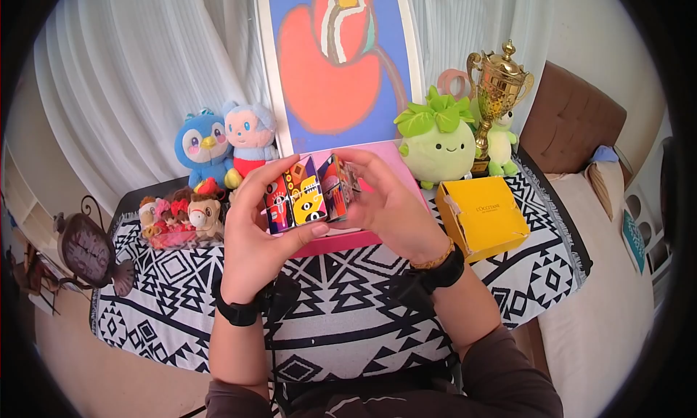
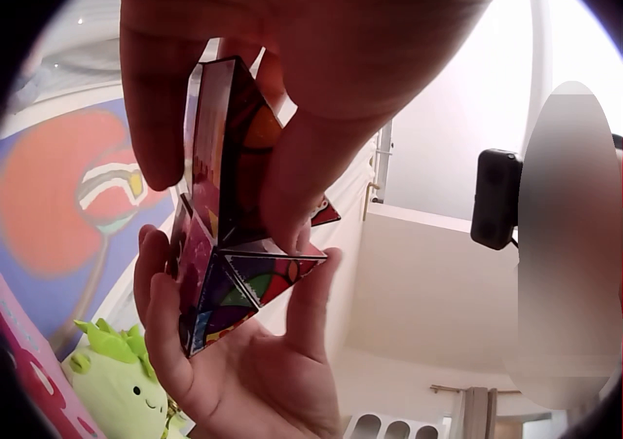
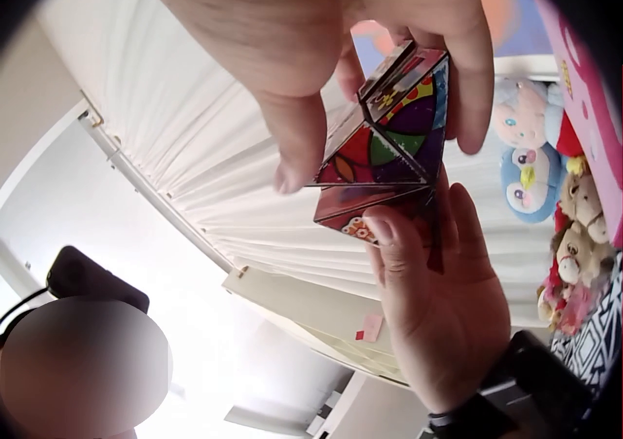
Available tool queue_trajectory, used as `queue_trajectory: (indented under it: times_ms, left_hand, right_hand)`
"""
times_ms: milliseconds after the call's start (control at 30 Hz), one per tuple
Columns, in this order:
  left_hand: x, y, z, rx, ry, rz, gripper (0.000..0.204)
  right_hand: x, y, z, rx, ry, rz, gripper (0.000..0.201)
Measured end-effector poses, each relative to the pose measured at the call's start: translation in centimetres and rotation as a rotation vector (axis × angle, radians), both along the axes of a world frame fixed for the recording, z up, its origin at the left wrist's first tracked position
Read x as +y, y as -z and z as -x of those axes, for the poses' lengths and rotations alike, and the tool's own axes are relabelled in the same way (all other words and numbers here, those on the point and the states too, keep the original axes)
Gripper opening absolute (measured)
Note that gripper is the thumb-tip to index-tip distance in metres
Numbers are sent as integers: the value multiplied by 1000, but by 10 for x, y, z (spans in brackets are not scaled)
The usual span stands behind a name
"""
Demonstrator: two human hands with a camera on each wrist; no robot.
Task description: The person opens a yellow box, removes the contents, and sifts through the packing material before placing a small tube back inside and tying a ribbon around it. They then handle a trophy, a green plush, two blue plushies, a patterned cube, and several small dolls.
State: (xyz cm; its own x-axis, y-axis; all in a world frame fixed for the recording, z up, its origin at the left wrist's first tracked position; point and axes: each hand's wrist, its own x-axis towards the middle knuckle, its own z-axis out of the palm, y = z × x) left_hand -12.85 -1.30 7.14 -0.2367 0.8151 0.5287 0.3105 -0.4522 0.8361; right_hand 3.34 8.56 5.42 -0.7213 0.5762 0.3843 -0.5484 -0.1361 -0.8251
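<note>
Both hands hold a folding puzzle cube point(image 1: 308, 200) covered in bright cartoon-like pictures, up in front of the chest. It is partly unfolded, with a gap between its two halves. My left hand point(image 1: 254, 236) grips the left half, thumb along the lower front edge and fingers over the top. On the other half, my right hand point(image 1: 396, 211) has its fingers at the top and its thumb near the bottom. Triangular facets of the puzzle cube point(image 2: 258, 283) show in the left wrist view, and its pointed purple, green and red faces point(image 3: 399, 142) in the right wrist view.
Behind the hands lies a pink box point(image 1: 337, 242), with a painting point(image 1: 330, 76) above it. Plush toys point(image 1: 203, 145) stand at left, a green plush point(image 1: 439, 145), a gold trophy point(image 1: 501, 84) and a yellow box point(image 1: 486, 214) at right. A patterned cloth point(image 1: 334, 338) covers the table.
</note>
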Motion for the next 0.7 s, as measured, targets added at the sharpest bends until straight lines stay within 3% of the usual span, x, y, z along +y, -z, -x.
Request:
queue_trajectory:
  times_ms: [33, 133, 200, 267, 300, 367, 500, 567, 633, 700]
  left_hand:
    - [1, 1, 1, 0, 0, 0, 74]
    - [3, 7, 9, 101, 23, -24, 70]
    - [3, 11, 16, 363, -103, 0, 67]
    - [5, 14, 18, 369, -82, 41, 67]
    - [5, 15, 19, 376, -64, 83, 66]
    - [5, 14, 17, 325, -9, 116, 67]
    - [8, 13, 22, 288, 48, 158, 67]
    - [8, 12, 22, 274, 62, 164, 67]
    - [9, 11, 19, 22, 133, 166, 65]
    - [10, 13, 19, 21, 138, 183, 65]
  right_hand:
    - [-2, -1, 0, 19, -6, -158, 66]
    - [3, 1, 1, -89, -66, -199, 84]
    - [8, 8, 2, -109, -13, -255, 81]
    - [13, 15, 2, -289, 233, -568, 80]
    - [12, 13, 1, -289, 231, -569, 80]
    - [8, 8, 0, -399, 382, -854, 81]
    - [9, 13, 5, -333, 334, -730, 81]
    - [5, 10, 5, -225, 217, -445, 72]
    - [6, 12, 6, -185, 194, -380, 68]
    - [9, 15, 7, -144, 173, -314, 64]
